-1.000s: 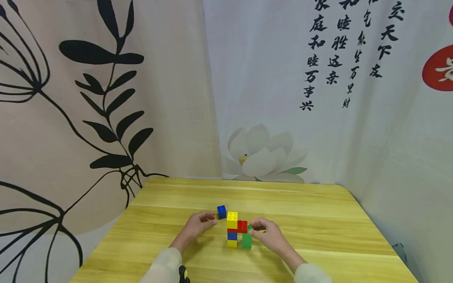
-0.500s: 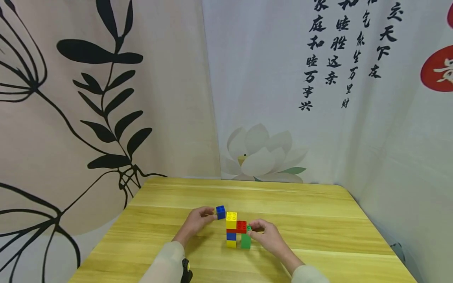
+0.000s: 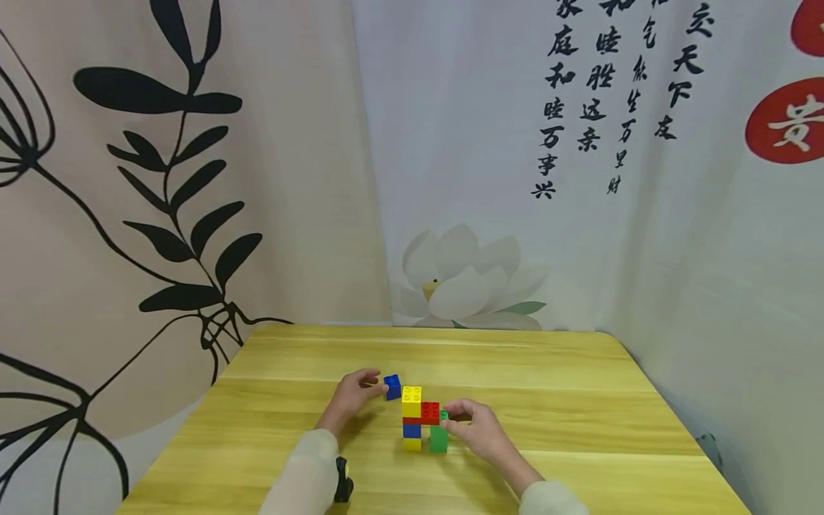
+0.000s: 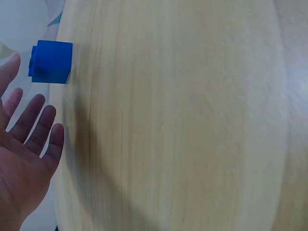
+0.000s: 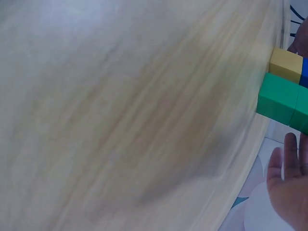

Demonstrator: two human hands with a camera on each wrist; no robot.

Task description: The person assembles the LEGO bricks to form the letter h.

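Observation:
A tower of toy building bricks stands on the wooden table in the head view. A yellow brick (image 3: 412,402) tops its left column, beside a red brick (image 3: 430,413). Below lie a blue and a yellow layer; a green column (image 3: 438,439) supports the right side. My right hand (image 3: 477,429) has thumb and index finger around the upper green brick (image 5: 279,98), seeming to pinch it. A loose blue brick (image 3: 392,387) sits left of and behind the tower. My left hand (image 3: 352,398) is beside it, fingers extended, thumb close to its side; contact is hard to tell.
The wooden table (image 3: 547,386) extends around the bricks. Behind it hang printed curtains (image 3: 309,179) with plants, a lotus and writing. A black wrist strap (image 3: 344,481) shows at my left sleeve.
The whole scene has drifted left as the head view turned. My left hand has risen slightly beside the loose blue brick, whose angle has turned a little. My right hand stays at the green brick.

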